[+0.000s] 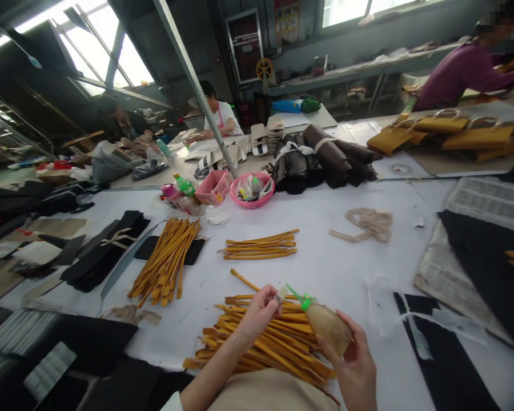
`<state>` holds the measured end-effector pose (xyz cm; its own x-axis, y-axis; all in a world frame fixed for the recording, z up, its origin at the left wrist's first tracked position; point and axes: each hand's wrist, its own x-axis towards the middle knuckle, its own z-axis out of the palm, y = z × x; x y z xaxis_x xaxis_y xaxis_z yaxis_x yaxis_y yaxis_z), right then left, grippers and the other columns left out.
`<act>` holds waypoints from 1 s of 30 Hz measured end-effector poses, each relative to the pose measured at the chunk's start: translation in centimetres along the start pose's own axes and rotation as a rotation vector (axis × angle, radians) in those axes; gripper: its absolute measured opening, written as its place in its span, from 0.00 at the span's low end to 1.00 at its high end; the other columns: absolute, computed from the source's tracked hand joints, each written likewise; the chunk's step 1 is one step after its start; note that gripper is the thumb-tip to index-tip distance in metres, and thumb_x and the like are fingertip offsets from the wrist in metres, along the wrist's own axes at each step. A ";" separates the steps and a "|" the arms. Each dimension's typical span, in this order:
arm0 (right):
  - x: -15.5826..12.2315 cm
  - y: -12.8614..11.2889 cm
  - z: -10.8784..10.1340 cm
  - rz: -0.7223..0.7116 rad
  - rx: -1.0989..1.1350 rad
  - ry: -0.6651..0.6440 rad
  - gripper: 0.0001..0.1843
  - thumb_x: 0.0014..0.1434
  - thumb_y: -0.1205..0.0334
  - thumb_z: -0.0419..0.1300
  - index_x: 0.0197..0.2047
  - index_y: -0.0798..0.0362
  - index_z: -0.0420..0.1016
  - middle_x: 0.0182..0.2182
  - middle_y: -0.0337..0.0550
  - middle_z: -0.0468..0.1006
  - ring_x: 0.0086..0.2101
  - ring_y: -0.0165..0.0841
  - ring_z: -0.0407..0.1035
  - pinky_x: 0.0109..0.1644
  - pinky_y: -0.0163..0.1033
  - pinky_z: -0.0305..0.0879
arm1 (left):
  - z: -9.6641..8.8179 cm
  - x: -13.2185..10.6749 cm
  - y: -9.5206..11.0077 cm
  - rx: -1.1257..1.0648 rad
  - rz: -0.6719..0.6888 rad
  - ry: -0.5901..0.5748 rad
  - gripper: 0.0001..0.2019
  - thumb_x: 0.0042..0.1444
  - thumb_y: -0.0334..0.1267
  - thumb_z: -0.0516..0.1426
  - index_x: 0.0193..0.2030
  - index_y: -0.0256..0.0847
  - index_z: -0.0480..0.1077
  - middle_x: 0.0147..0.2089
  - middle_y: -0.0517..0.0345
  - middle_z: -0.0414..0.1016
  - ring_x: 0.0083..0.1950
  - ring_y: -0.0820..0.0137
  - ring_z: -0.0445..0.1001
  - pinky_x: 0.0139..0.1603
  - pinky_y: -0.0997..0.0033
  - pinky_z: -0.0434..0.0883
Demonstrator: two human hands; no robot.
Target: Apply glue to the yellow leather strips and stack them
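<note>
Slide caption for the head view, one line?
Over a pile of mustard straps, the right hand holds a green-nozzled bottle; the left hand pinches a small pale piece.

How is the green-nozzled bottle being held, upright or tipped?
Tipped: the bottle slants in the right hand, its green nozzle pointing toward the left hand.

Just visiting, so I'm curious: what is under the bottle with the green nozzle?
Yellow-brown straps show at the edge of the bottle; the bottle and right hand cover whatever is directly beneath.
</note>
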<state>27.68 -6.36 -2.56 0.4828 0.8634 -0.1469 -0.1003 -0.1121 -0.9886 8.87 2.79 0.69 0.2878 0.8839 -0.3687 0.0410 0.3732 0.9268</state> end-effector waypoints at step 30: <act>1.9 2.7 -3.6 0.267 0.133 0.413 0.35 0.43 0.52 0.76 0.53 0.50 0.73 0.46 0.44 0.76 0.35 0.37 0.74 0.31 0.38 0.77 | 1.4 12.9 -5.5 1.121 0.129 -0.163 0.12 0.55 0.36 0.62 0.47 0.42 0.73 0.47 0.51 0.74 0.51 0.60 0.72 0.55 0.63 0.68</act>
<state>31.48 -6.78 -5.60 0.7259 0.5437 -0.4213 -0.3645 -0.2154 -0.9060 13.74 11.71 -9.04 0.4695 0.8197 -0.3281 0.8101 -0.2521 0.5294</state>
